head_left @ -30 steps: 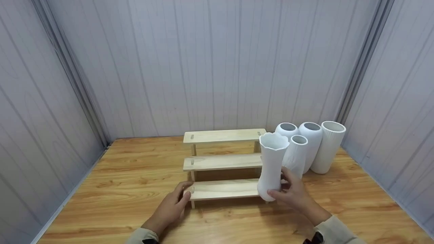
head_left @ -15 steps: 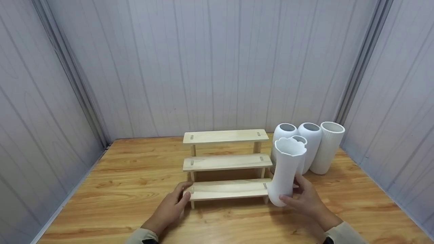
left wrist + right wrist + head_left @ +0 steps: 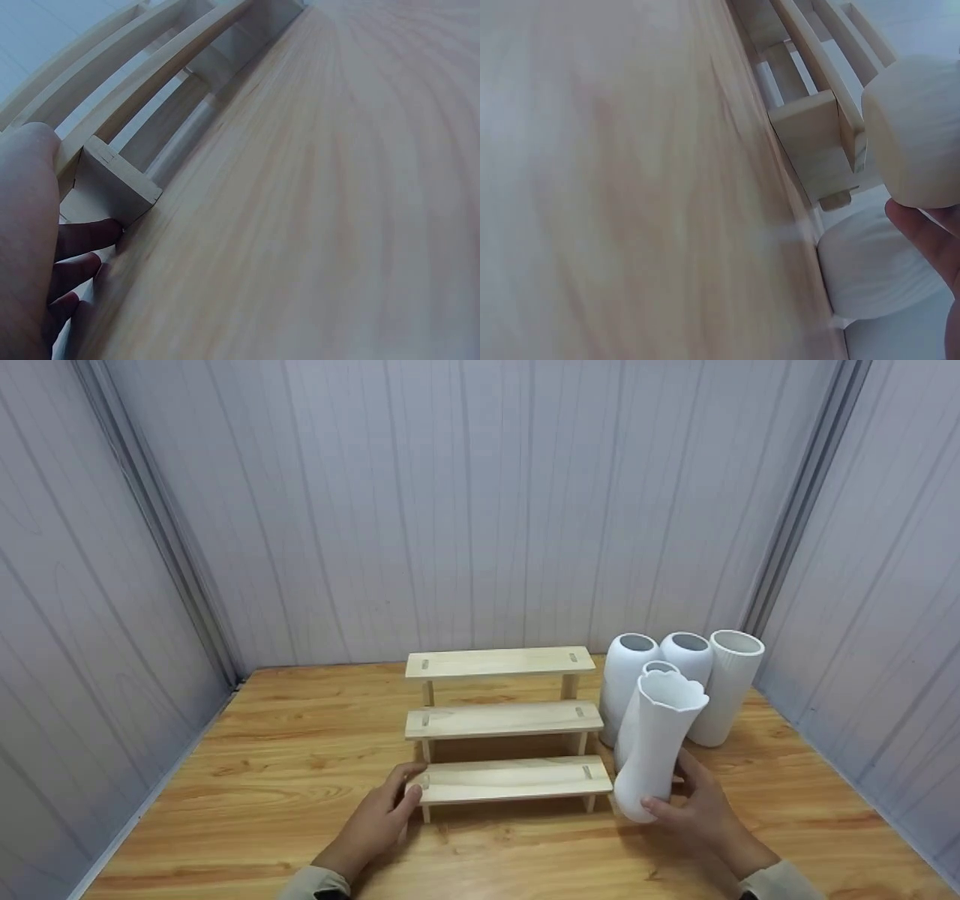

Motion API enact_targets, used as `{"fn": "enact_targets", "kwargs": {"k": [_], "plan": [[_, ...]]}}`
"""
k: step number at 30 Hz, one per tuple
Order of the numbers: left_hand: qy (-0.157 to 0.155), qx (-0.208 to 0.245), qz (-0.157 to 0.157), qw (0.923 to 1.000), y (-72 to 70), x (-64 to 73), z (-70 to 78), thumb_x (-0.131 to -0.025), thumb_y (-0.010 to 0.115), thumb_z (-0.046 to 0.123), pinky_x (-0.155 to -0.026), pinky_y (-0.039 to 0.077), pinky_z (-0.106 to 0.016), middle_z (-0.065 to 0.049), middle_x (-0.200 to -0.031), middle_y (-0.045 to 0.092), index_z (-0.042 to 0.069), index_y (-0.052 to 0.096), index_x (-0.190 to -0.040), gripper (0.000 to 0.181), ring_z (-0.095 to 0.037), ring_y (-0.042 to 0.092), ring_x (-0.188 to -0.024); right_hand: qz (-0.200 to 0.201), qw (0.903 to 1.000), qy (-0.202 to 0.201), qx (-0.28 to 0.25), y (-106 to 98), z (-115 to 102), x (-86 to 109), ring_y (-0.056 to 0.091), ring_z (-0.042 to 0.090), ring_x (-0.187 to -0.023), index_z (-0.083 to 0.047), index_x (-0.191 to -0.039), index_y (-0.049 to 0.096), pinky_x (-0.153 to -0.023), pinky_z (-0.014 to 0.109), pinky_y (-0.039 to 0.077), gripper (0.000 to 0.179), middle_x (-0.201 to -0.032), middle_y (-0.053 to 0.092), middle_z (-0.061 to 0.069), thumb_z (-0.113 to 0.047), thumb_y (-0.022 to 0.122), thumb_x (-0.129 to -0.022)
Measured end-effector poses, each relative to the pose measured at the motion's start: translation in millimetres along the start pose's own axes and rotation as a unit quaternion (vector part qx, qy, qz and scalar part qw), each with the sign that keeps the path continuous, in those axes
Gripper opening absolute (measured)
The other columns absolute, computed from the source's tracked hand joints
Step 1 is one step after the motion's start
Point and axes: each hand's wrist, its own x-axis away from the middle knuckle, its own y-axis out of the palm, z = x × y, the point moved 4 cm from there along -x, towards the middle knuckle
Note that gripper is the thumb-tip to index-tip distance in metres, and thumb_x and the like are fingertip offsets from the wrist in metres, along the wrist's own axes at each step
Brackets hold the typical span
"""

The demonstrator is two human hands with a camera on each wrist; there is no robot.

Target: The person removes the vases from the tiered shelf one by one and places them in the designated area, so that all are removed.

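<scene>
A white vase (image 3: 660, 742) with a wavy rim and a rounded lower body is held in my right hand (image 3: 701, 814), fingers and thumb round its lower part. Its base hangs above the table in the right wrist view, where the vase (image 3: 919, 135) leans beside the stand's end. My left hand (image 3: 379, 817) grips the left end of the lowest step of a three-step wooden stand (image 3: 510, 780). In the left wrist view, fingertips (image 3: 90, 238) of that hand reach around the stand's end leg (image 3: 112, 184).
Behind the held vase stand several other white vases: a rounded one (image 3: 628, 682), another rounded one (image 3: 694, 656), a straight ribbed one (image 3: 726, 690) and a narrow one (image 3: 631, 727) partly hidden. Panelled walls (image 3: 495, 510) enclose the wooden table (image 3: 300, 750).
My right hand has carried the wavy-rimmed vase to the right, away from the stand's right end, and slightly toward me. The left hand has stayed on the stand.
</scene>
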Motion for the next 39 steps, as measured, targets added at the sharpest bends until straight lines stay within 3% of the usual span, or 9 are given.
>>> {"fn": "enact_targets", "kwargs": {"k": [5,11,16,18,22,25,29,34,39], "plan": [[-0.005,-0.006,0.016,0.9998,-1.1,-0.3,0.6,-0.108,0.041,0.048,-0.085,0.048,-0.046,-0.009,-0.097,0.065,0.028,0.047,-0.144,0.042,-0.02,0.059,-0.092,-0.002,0.9988,0.045,0.019,-7,6,1.9,0.06,0.004,-0.106,0.006,-0.145,0.045,-0.079,0.03,0.056,0.081,-0.129,0.058,-0.003,0.006,0.083,-0.074],[-0.01,-0.004,0.02,0.9998,-1.1,1.4,0.9,-0.108,0.041,0.049,-0.097,0.046,-0.055,-0.015,-0.121,0.065,0.029,0.048,-0.143,0.041,-0.025,0.06,-0.109,-0.03,0.9912,0.122,0.041,-15,16,4.0,0.057,0.008,-0.107,0.0,-0.151,0.037,-0.084,0.027,0.053,0.081,-0.14,0.052,0.018,-0.006,0.08,-0.082],[-0.013,-0.002,0.016,0.9998,-0.4,1.7,0.7,-0.108,0.042,0.049,-0.084,0.047,-0.046,-0.002,-0.076,0.054,0.03,0.048,-0.143,0.041,-0.021,0.059,-0.087,-0.026,0.9882,0.144,0.044,-24,25,6.6,0.058,0.01,-0.105,0.002,-0.148,0.039,-0.085,0.026,0.052,0.078,-0.137,0.053,0.02,-0.006,0.079,-0.082],[-0.016,0.0,0.016,0.9998,-0.1,1.8,0.7,-0.108,0.042,0.048,-0.082,0.046,-0.045,0.001,-0.073,0.05,0.031,0.048,-0.143,0.04,-0.021,0.058,-0.084,-0.018,0.9896,0.134,0.049,-27,28,7.1,0.057,0.007,-0.105,0.004,-0.146,0.041,-0.085,0.026,0.052,0.076,-0.134,0.055,0.021,-0.005,0.079,-0.082],[-0.016,-0.003,0.02,0.9997,-0.5,2.1,1.3,-0.108,0.042,0.048,-0.093,0.047,-0.052,-0.008,-0.1,0.066,0.031,0.048,-0.142,0.039,-0.021,0.059,-0.097,-0.006,0.9918,0.11,0.064,-34,32,8.8,0.057,0.001,-0.103,0.006,-0.144,0.042,-0.083,0.025,0.052,0.074,-0.133,0.056,0.022,-0.003,0.079,-0.08],[-0.01,0.014,0.006,0.9998,0.4,1.8,1.3,-0.108,0.041,0.047,-0.076,0.055,-0.044,-0.007,-0.087,0.069,0.029,0.046,-0.145,0.041,-0.017,0.064,-0.075,0.008,0.9949,0.078,0.064,-39,34,9.1,0.058,0.001,-0.103,0.007,-0.143,0.044,-0.081,0.025,0.053,0.074,-0.13,0.059,0.008,0.001,0.078,-0.077],[-0.01,0.036,-0.013,0.9992,2.2,1.0,-0.6,-0.108,0.04,0.048,-0.05,0.046,-0.029,0.004,-0.054,0.051,0.026,0.042,-0.148,0.045,-0.009,0.049,-0.042,0.017,0.9967,0.051,0.061,-43,38,8.5,0.059,0.001,-0.104,0.007,-0.143,0.045,-0.08,0.025,0.054,0.076,-0.124,0.057,-0.015,0.002,0.078,-0.075],[-0.007,0.01,0.001,0.9999,1.3,0.4,-1.3,-0.108,0.04,0.049,-0.076,0.05,-0.039,0.0,-0.077,0.062,0.026,0.044,-0.147,0.045,-0.015,0.059,-0.07,0.016,0.9946,0.067,0.077,-49,44,9.3,0.056,-0.004,-0.105,0.008,-0.148,0.039,-0.081,0.024,0.053,0.081,-0.133,0.056,0.006,0.001,0.077,-0.077],[-0.009,0.007,0.02,0.9997,0.8,-0.8,-1.7,-0.108,0.041,0.049,-0.098,0.046,-0.053,-0.011,-0.126,0.065,0.029,0.047,-0.144,0.042,-0.026,0.062,-0.11,0.014,0.9932,0.079,0.084,-51,51,6.8,0.052,-0.007,-0.104,0.011,-0.149,0.037,-0.08,0.022,0.052,0.081,-0.135,0.054,0.027,0.0,0.077,-0.078]]}}
